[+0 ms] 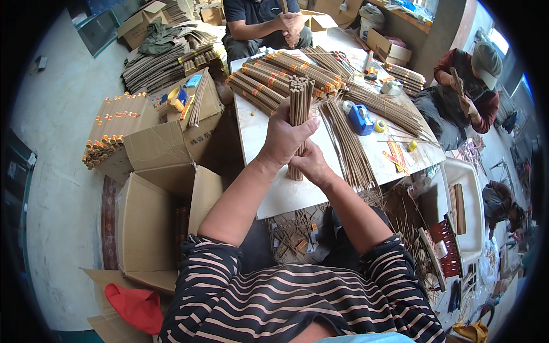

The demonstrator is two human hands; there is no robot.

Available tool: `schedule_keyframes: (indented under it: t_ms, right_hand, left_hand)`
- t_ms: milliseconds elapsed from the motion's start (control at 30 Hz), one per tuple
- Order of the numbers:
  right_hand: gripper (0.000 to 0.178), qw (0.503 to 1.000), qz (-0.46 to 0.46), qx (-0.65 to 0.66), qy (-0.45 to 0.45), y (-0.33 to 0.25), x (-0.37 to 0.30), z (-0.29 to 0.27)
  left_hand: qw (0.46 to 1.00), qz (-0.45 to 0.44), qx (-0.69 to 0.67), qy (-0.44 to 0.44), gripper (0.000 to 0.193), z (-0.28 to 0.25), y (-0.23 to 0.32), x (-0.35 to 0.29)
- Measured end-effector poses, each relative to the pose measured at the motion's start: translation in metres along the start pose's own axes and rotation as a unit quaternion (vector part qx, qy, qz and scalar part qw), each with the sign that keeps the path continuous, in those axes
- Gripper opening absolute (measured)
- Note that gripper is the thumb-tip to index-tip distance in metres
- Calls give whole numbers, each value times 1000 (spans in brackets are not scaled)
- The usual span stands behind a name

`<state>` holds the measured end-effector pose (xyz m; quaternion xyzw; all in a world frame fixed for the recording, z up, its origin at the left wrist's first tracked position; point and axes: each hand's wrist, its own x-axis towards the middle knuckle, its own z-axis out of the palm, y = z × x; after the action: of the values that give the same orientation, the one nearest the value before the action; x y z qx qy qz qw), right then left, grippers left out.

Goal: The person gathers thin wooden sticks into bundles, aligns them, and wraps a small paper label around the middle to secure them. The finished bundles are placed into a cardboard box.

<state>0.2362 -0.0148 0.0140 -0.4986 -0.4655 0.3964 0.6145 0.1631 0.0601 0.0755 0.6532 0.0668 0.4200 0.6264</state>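
A thick upright bundle of brown incense sticks [298,103] stands over the near half of the white table [257,188]. My left hand [281,132] wraps round its middle, thumb across the front. Just below, my right hand [312,162] grips the same bundle closer to its lower end, which is close to or on the tabletop; which, I cannot tell. Loose incense sticks [350,148] lie fanned out to the right of my hands. Behind them, finished bundles with red and yellow bands [266,80] are piled up.
A blue tape dispenser [360,120], yellow tape roll [380,126] and red-yellow labels [396,155] lie at the right. Open cardboard boxes [151,223] stand left, near stacked bundles [117,120]. One person [263,28] sits opposite, another [466,91] at right. A white tub [472,246] is lower right.
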Motion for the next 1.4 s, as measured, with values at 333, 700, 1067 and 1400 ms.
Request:
schedule_keyframes:
  t_ms: [333, 700, 1067, 1400]
  right_hand:
    - [24, 996, 54, -72, 13, 21, -7, 4]
    - [18, 926, 303, 176, -139, -20, -84, 21]
    - [22, 919, 367, 125, -64, -17, -99, 30]
    - [22, 924, 376, 66, -27, -4, -92, 22]
  left_hand:
    - [996, -16, -35, 79, 14, -1, 22, -4]
    - [875, -222, -420, 94, 12, -57, -15, -39]
    - [831, -241, -482, 137, 11, -59, -66, -73]
    - [843, -281, -430, 159, 7, -39, -78, -80]
